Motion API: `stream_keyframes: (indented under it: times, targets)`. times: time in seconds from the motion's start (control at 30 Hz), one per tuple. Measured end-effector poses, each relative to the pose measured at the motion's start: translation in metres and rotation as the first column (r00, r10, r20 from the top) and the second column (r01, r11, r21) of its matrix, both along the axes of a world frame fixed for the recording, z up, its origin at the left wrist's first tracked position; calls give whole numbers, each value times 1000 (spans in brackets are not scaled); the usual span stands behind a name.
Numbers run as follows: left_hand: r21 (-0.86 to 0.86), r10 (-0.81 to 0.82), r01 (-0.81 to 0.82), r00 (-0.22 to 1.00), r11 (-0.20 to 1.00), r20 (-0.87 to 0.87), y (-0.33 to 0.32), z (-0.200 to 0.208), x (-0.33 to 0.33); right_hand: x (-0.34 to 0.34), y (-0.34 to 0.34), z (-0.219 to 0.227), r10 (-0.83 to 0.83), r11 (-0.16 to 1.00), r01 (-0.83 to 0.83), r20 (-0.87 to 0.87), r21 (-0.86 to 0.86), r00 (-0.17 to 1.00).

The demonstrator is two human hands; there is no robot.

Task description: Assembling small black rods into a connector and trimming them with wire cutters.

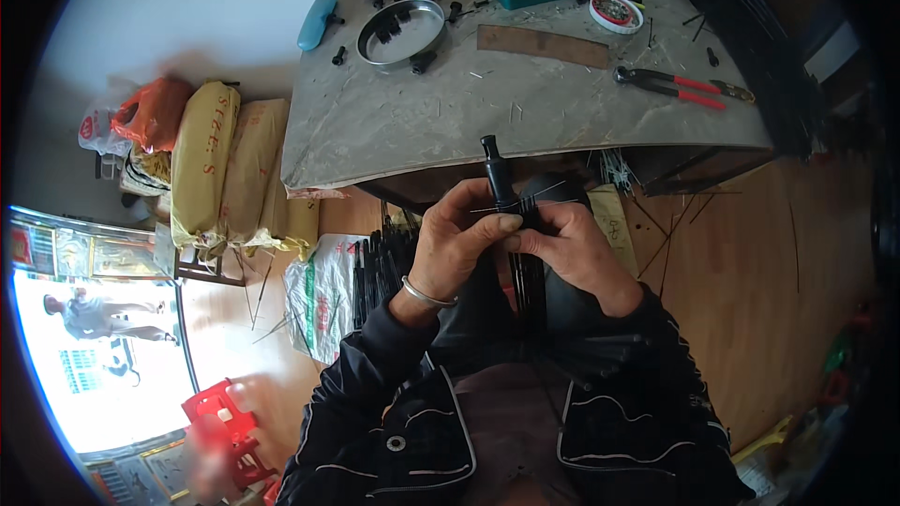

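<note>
1. Left hand [459,239] and right hand [572,248] both grasp black tube [498,178], close to near edge of table [375,136].
2. Thin wires [553,186] poke sideways; loosened pinch might drop them, slip might prick skin.

A black jacket [614,426] is worn open over a dull purplish-brown shirt [511,408]; the jacket is edged with pale piping [619,457], its left front marked by a round pale-rimmed disc [396,444]. The left wrist [412,307] is ringed by a silver bangle [427,298].
</note>
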State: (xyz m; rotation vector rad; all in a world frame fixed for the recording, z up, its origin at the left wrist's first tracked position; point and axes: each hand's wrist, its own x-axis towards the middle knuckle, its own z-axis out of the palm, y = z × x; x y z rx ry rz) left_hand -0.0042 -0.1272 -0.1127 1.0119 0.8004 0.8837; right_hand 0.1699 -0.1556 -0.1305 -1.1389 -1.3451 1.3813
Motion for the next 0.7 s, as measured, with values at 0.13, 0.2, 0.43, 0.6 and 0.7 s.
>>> stream_keyframes:
  times: [0.13, 0.2, 0.43, 0.6, 0.7]
  targets:
    - [118, 21, -24, 999, 993, 26, -2, -4, 7, 8, 5, -17, 26, 990, -58, -236, -128, 971]
    - [120, 11, -17, 999, 993, 51, -1, -9, 7, 11, 8, -20, 64, 948, -156, -314, -278, 947]
    - [200, -146, 124, 985, 972, 95, 0, -9, 14, 20, 6, -50, 125, 832, -483, -754, -274, 644]
    - [205, -208, 192, 976, 960, 58, 17, -12, 6, 10, 0, -36, 38, 941, -243, -636, -237, 771]
    - [227, -374, 372, 927, 900, -32, 33, -2, -2, 3, -3, -22, 46, 919, -326, -763, -221, 645]
